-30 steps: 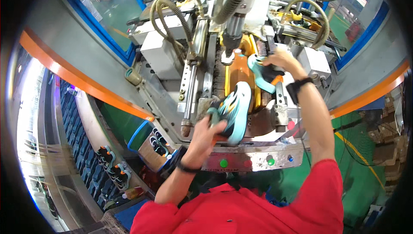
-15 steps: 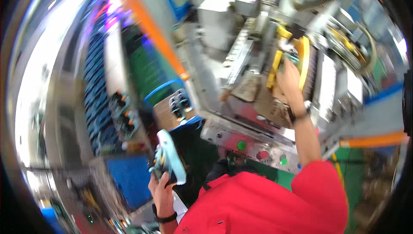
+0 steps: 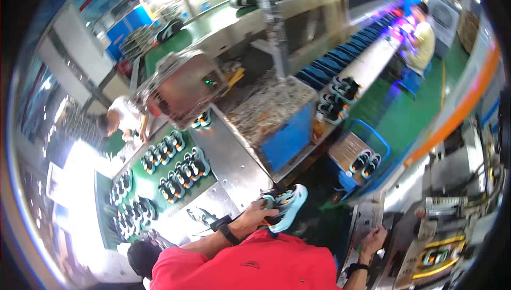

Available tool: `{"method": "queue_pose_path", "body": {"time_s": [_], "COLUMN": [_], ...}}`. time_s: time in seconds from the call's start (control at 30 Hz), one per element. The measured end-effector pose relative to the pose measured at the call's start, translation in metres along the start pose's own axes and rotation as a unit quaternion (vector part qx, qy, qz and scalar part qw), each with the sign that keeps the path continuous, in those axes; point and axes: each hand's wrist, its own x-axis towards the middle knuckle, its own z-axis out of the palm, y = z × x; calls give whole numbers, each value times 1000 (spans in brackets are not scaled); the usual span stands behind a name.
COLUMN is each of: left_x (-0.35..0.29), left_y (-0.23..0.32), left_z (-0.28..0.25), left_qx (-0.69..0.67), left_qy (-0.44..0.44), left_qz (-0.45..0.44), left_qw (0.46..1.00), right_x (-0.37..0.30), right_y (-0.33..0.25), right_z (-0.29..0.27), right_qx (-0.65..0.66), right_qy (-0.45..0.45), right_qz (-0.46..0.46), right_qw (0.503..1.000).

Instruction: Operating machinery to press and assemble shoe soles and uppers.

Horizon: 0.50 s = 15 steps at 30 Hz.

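My left hand [image 3: 255,217] is closed around a sneaker [image 3: 290,208], dark on top with a thick pale-blue sole and orange touches, held tilted in front of my chest. My right hand [image 3: 373,240] is at the lower right, beside the machine [image 3: 367,216]. Its fingers are curled in and I see nothing in them. Farther right in that machine, a white and teal piece [image 3: 435,257] lies between two curved yellow pads [image 3: 437,272]; its kind is too blurred to tell.
Rows of sneakers [image 3: 183,175] stand on a green conveyor at left, beside a metal plate [image 3: 231,157]. A cart [image 3: 346,154] carries a pair of shoes. Ahead, dark pieces line a long belt [image 3: 332,58]. One co-worker [image 3: 420,39] sits far right, another [image 3: 125,117] leans at left.
My view has swung left from the machine to the conveyor. My right hand has come away from between the yellow pads. The sneaker remains in my left hand.
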Motion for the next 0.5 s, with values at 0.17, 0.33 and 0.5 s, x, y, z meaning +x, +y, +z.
{"method": "queue_pose_path", "body": {"time_s": [0.17,0.33,0.5], "left_x": [1,43,123], "left_y": [13,27,64], "left_z": [-94,-230,-369], "left_qx": [-99,-153,-224], "left_qy": [146,237,317], "left_qz": [22,87,147], "left_qw": [984,955,910], "right_x": [126,184,230], "right_y": [-154,-494,-749], "right_z": [-34,-61,12], "right_qx": [124,171,61], "right_qy": [-14,-8,-10], "right_qz": [-122,-513,-644], "right_qw": [985,841,763]}}
